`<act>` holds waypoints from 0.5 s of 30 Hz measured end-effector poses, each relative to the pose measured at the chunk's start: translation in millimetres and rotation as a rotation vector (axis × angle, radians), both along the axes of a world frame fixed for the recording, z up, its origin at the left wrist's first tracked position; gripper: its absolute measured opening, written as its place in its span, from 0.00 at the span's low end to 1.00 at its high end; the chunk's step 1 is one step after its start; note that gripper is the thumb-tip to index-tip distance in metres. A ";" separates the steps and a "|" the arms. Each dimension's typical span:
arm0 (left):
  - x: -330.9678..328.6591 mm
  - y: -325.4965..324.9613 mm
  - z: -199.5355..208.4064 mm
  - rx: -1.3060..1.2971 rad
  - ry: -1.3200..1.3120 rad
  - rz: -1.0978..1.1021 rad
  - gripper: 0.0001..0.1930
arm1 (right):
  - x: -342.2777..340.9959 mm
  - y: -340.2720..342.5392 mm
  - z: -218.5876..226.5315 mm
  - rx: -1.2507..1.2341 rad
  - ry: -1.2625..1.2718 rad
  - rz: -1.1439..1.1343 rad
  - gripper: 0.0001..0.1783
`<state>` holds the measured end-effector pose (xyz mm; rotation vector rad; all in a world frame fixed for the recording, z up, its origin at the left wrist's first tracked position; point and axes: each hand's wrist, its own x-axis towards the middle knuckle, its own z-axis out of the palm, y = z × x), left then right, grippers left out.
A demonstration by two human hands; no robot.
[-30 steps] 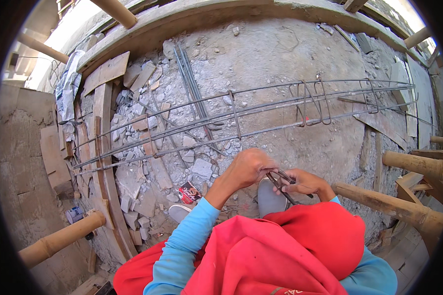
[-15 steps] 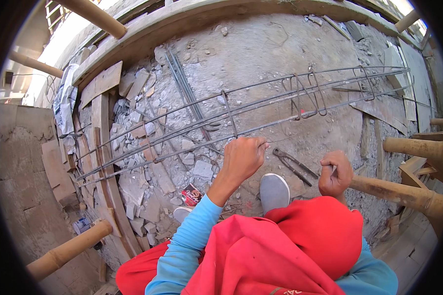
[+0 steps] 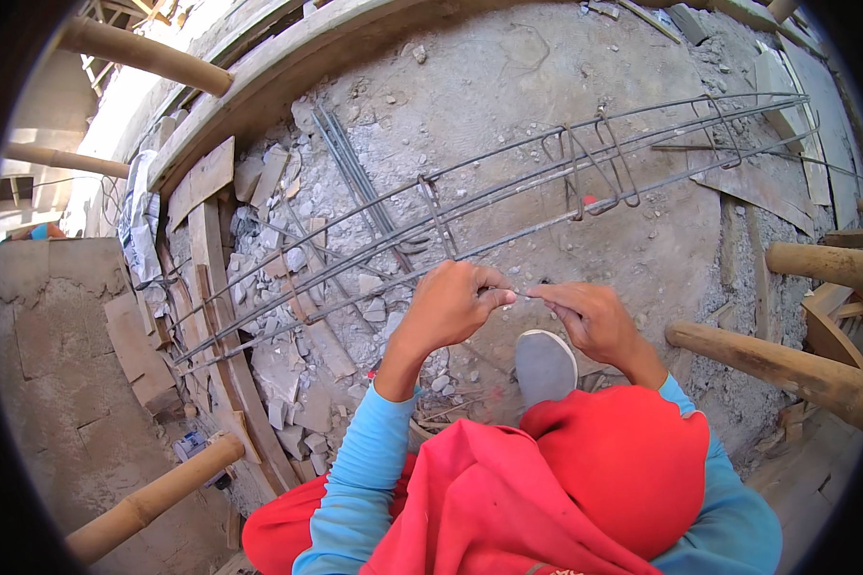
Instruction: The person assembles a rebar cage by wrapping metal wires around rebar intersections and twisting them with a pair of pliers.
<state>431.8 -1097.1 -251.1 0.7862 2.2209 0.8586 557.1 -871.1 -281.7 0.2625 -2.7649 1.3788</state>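
Observation:
A long cage of steel reinforcing bars (image 3: pixel 499 199) with bent stirrups (image 3: pixel 623 168) stretches across the ground in front of me. My left hand (image 3: pixel 454 305) is closed in a pinch just below its near bar, by a single stirrup (image 3: pixel 438 218). From its fingertips a short bit of thin wire (image 3: pixel 522 295) shows. My right hand (image 3: pixel 590 318) comes from the right, thumb and finger pinched at the other end of that wire. The two hands' fingertips are almost touching. Most of the wire is hidden or too fine to follow.
Under the cage's left part lie broken rubble (image 3: pixel 283 369) and a bundle of loose bars (image 3: pixel 350 163). Wooden boards (image 3: pixel 206 244) run along the left. Bamboo poles (image 3: pixel 777 369) jut in from both sides. My grey shoe (image 3: pixel 545 369) stands below my hands.
My right hand has moved up and left from beside the bamboo pole to meet the left at the wire. The pincers on the ground are now out of sight, where my right hand is.

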 end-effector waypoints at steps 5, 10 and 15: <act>-32.4 -25.0 8.0 -0.055 -0.053 -0.267 0.14 | -13.4 -4.0 11.2 0.030 -0.130 0.176 0.16; -61.6 -25.7 45.5 -0.010 0.013 0.001 0.32 | -43.4 -10.1 21.5 -0.078 -0.022 -0.007 0.13; -81.3 -32.4 37.2 0.173 0.004 0.101 0.40 | -67.8 -16.6 26.2 -0.070 0.048 -0.099 0.12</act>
